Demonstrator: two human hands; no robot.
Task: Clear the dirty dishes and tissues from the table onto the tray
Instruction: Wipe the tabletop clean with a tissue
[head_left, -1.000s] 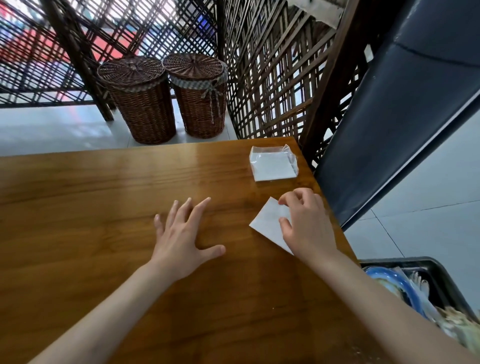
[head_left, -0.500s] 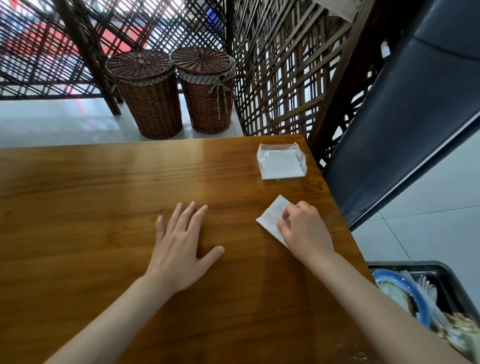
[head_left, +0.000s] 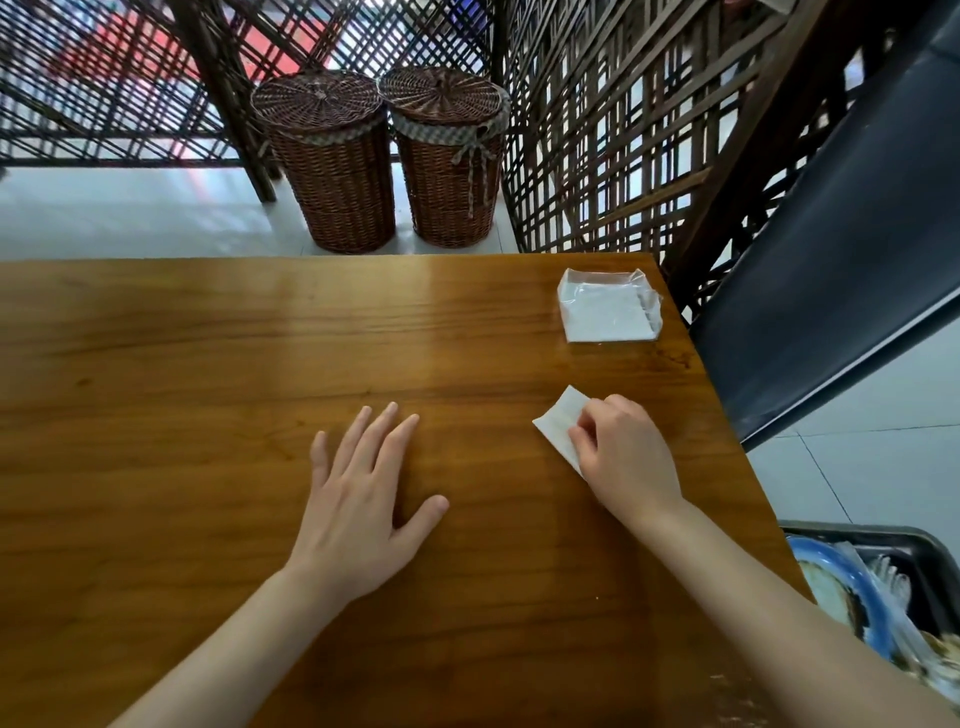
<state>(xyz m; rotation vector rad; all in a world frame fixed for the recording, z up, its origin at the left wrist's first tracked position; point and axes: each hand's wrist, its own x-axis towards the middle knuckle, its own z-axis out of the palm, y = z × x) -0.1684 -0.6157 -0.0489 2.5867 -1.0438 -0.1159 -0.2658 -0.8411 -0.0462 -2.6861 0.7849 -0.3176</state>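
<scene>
A white tissue (head_left: 557, 422) lies flat on the wooden table (head_left: 208, 364) near its right edge. My right hand (head_left: 623, 452) rests on it with fingers curled, pinching its near side and covering most of it. My left hand (head_left: 363, 499) lies flat on the table with fingers spread, holding nothing. A clear plastic packet of tissues (head_left: 608, 307) sits at the table's far right corner. The dark tray (head_left: 930, 561) stands off the table at the lower right, holding a blue-rimmed plate (head_left: 852, 592) and other dishes.
Two lidded wicker baskets (head_left: 384, 161) stand on the floor beyond the table's far edge. A wooden lattice screen (head_left: 623, 130) rises behind the far right corner. A dark slanted panel (head_left: 831, 270) runs along the table's right side.
My right hand has closed its fingers over the tissue, covering more of it. My left hand has stayed flat on the table. The camera view shifted slightly.
</scene>
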